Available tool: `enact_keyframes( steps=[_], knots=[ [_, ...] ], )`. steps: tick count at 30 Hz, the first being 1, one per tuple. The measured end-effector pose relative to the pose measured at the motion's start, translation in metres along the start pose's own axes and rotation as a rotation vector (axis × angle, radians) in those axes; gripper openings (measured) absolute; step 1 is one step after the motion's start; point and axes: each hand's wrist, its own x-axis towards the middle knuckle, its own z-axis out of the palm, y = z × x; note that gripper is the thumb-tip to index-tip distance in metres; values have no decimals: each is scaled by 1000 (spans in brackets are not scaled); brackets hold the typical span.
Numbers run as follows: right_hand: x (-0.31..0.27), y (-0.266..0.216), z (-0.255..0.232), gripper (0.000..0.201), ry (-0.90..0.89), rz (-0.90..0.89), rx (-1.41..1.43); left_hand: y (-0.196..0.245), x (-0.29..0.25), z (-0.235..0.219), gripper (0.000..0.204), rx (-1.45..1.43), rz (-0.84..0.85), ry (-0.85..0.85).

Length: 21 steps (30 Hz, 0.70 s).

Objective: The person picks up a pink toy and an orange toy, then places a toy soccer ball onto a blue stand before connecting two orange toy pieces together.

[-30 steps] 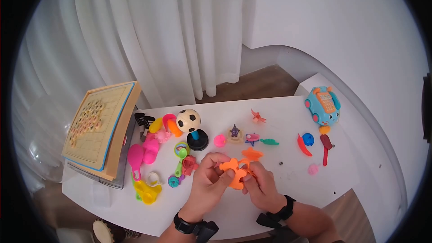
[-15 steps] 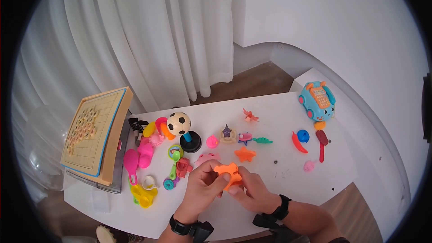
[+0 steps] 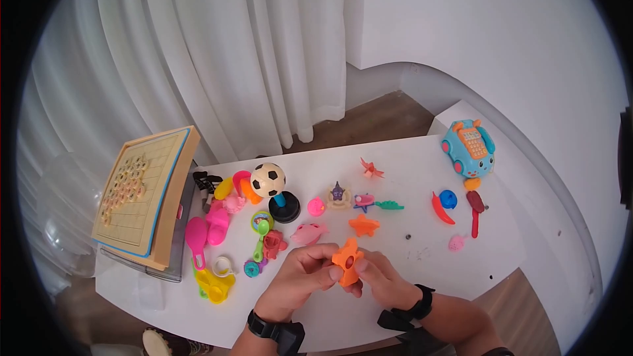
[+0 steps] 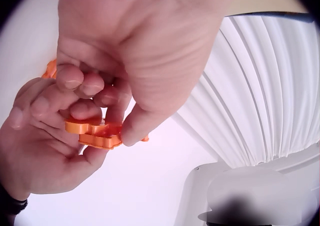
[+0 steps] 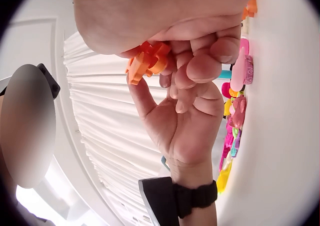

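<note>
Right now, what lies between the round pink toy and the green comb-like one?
The head view shows a purple-cream toy and a pink-blue toy.

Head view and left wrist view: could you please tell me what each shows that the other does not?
Only the head view shows the toy telephone, the football and the pink spoon.
Only the left wrist view shows the palm side of the right hand.
Both show the two hands, including the left hand, the orange toy in their grip, and the white curtain.
</note>
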Motion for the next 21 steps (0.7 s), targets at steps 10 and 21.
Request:
enact_keyframes(
  steps=[10, 21],
  knots=[
    [4, 8, 5, 48, 233, -168, -364, -8, 0, -1, 29, 66, 5, 169],
    [3, -2, 1, 50, 206, -118, -309, -3, -2, 0, 48, -48, -43, 77]
  ],
)
